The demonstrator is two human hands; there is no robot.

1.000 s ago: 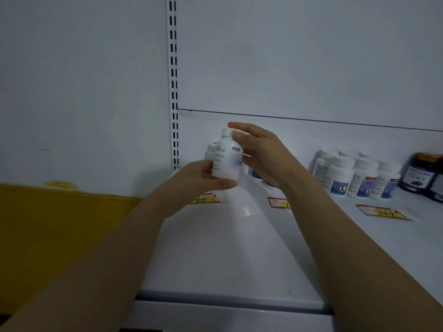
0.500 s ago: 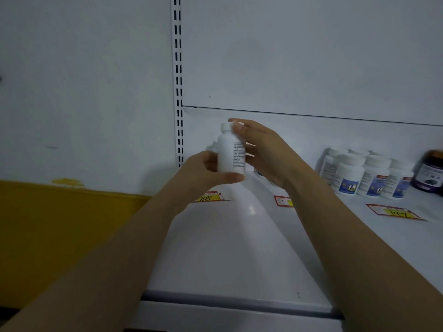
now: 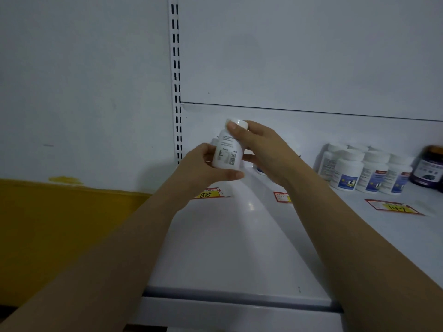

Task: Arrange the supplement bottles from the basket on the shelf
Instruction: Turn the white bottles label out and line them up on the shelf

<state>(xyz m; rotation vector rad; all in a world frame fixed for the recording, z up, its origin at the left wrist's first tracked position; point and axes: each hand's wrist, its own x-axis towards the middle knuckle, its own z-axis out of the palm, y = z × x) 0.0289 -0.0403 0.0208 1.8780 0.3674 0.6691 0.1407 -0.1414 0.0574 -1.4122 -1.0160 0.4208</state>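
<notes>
My left hand (image 3: 201, 168) curls its fingers round the base of a white supplement bottle (image 3: 226, 153). My right hand (image 3: 266, 152) pinches its cap, holding it upright above the shelf (image 3: 239, 248) at frame centre. Other white bottles (image 3: 359, 168) already stand at right. This one isn't placed yet, and the basket is out of view.

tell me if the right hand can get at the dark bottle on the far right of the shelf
Probably, once freed: the right hand and left hand both grip the held bottle. The dark bottle stands unblocked beside the white bottles, bare shelf in front.
</notes>
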